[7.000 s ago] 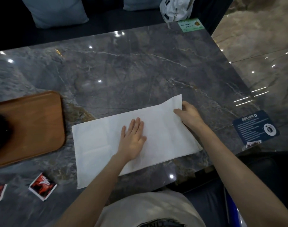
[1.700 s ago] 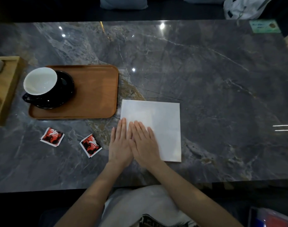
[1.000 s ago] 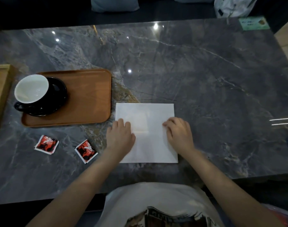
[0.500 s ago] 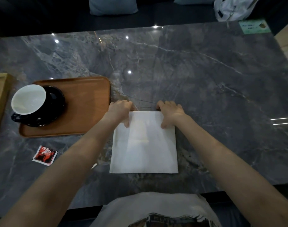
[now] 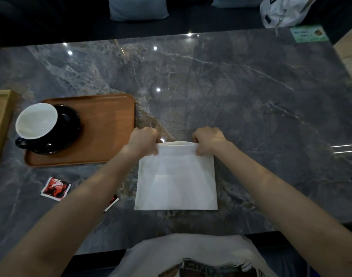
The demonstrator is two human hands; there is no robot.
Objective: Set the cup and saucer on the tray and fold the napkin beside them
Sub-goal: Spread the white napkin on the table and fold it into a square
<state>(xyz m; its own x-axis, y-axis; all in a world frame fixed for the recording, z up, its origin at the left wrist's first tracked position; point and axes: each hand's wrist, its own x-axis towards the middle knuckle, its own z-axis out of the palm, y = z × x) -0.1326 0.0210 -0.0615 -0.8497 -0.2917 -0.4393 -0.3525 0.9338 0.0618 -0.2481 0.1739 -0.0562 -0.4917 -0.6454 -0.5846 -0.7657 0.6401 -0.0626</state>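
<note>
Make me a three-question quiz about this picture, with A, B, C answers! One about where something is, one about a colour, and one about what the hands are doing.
1. Where is the cup?
A. On its saucer on the tray
B. On the napkin
C. On the bare table

2. What colour is the saucer?
A. White
B. Red
C. Black

3. What are the left hand and right hand doing?
A. Lifting the tray
B. Pinching the far corners of the napkin
C. Resting flat on the table

Answers:
1. A, the cup sits on the saucer at the left end of the wooden tray.
2. C, the saucer is black, though the cup is white inside.
3. B, each hand's fingers curl round a far corner of the white napkin, whose far edge is raised a little.
</note>
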